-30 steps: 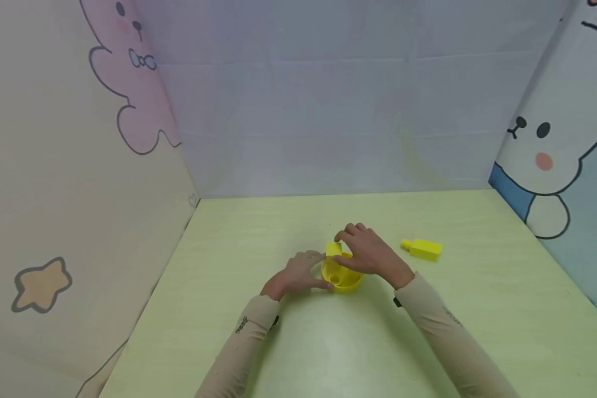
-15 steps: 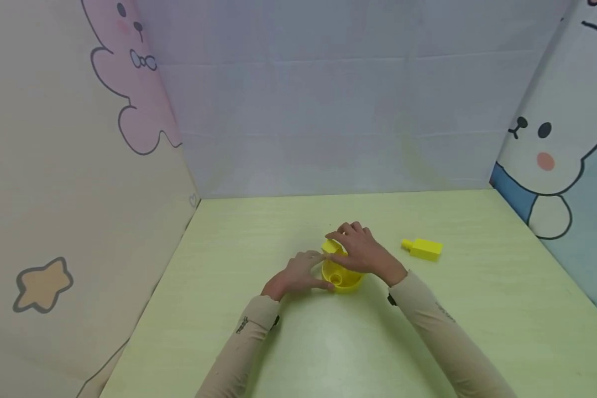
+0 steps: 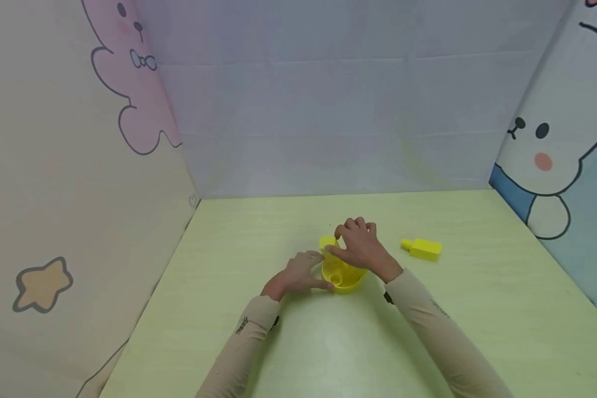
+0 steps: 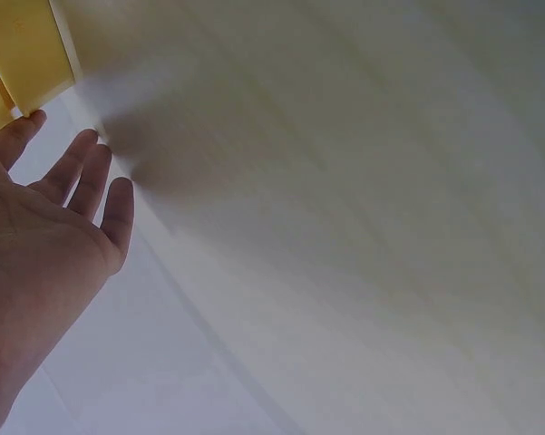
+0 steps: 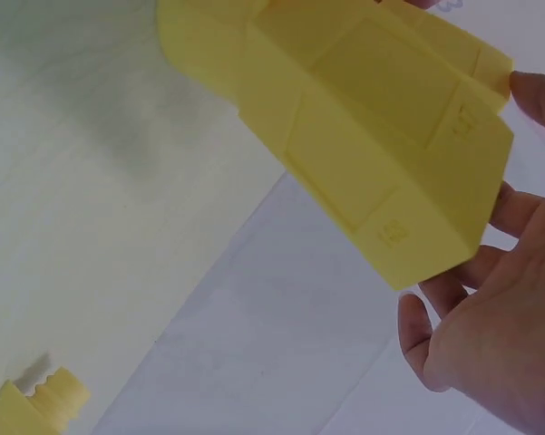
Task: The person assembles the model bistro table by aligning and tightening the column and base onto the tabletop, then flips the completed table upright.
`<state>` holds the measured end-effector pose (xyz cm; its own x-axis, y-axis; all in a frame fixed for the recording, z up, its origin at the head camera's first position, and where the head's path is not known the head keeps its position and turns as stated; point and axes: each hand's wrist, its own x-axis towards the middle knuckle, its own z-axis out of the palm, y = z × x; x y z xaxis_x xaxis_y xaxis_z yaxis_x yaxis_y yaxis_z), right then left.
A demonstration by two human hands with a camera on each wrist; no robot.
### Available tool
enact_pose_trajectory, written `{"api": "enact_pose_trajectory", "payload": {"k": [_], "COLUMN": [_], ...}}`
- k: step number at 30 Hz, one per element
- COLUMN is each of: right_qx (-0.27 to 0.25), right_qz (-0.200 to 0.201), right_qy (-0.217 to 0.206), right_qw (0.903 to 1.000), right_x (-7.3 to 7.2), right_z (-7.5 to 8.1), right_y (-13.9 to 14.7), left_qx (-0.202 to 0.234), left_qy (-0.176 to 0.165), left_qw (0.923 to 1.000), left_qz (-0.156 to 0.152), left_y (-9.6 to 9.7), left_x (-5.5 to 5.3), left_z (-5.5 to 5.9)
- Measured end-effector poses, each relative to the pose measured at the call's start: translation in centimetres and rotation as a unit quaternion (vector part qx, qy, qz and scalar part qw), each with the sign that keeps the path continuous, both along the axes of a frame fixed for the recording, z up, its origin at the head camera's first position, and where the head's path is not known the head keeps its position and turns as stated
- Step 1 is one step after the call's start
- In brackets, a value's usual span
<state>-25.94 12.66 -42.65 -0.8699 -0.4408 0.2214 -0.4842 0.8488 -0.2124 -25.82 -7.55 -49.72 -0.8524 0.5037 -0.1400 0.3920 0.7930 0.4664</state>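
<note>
A yellow bowl-shaped plastic piece, with a round socket inside, sits at the middle of the table. My left hand holds its left side between thumb and forefinger; the other fingers extend loosely in the left wrist view, below the yellow wall. Over the bowl's far left rim, my right hand pinches a yellow angular block between thumb and fingers. Seen from the right wrist, this block has flat recessed faces with small raised figures. Its lower end is hidden in the head view.
Another yellow block with a ridged peg lies to the right on the pale green table; its peg end shows in the right wrist view. Cloth walls with cartoon animals stand behind and at both sides.
My right hand has moved a little left and away with the block, which tilted and then came upright again. Its fingers have shifted on the block. The left hand stays put.
</note>
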Motion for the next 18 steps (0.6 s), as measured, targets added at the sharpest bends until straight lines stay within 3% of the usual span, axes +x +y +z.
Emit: {"api": "enact_pose_trajectory", "payload": {"k": [7, 9, 14, 18], "right_qx": [0.016, 0.009, -0.016, -0.008], "right_qz": [-0.052, -0.040, 0.037, 0.027], "right_qy": [0.015, 0.009, -0.017, 0.007], "right_qw": [0.9984, 0.9991, 0.9991, 0.9996], "right_x": [0.20, 0.18, -0.17, -0.27], "right_z": [0.23, 0.31, 0.28, 0.21], "right_y": [0.01, 0.12, 0.56, 0.89], "left_qx": [-0.006, -0.004, 0.000, 0.000], "left_qy": [-0.001, -0.002, -0.002, -0.006], "left_qw": [1.0000, 1.0000, 1.0000, 1.0000], "left_qz": [-0.001, -0.001, 0.003, 0.004], "left_y": [0.11, 0.10, 0.07, 0.10], "left_x": [0.11, 0.12, 0.12, 0.09], "left_z": [0.16, 0.22, 0.24, 0.19]}}
